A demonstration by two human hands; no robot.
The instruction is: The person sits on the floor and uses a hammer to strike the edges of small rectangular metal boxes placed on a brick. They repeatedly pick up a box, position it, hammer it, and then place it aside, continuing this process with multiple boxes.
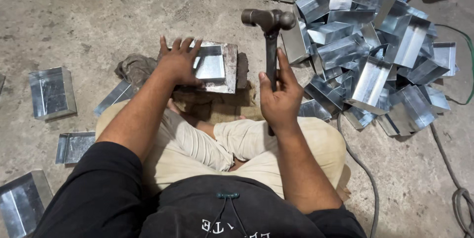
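**Hammer raised over the sheet-metal box on the block**

My left hand (178,62) lies flat with fingers spread on a shiny sheet-metal box (210,65), pressing it down on a flat steel block (228,70) that sits on the concrete floor (98,11) just ahead of my crossed legs. The box lies partly under my palm, its right half showing beside my fingers. My right hand (280,97) is closed around the dark handle of a ball-peen hammer (269,20), thumb up along the shaft; the hammer stands upright with its head in the air, above and to the right of the box, not touching it.

A piece of brown burlap (217,102) lies under the near edge of the block, and a crumpled grey rag (134,67) sits just left of my left wrist.

To the right, close by the hammer, a heap of similar metal boxes (375,50) is piled loosely, tilted every way, open sides showing; as far as I can see they hold nothing. On my left, a few more boxes (52,92) lie apart on the floor, some open side up. A grey cable (368,174) runs along the floor by my right knee
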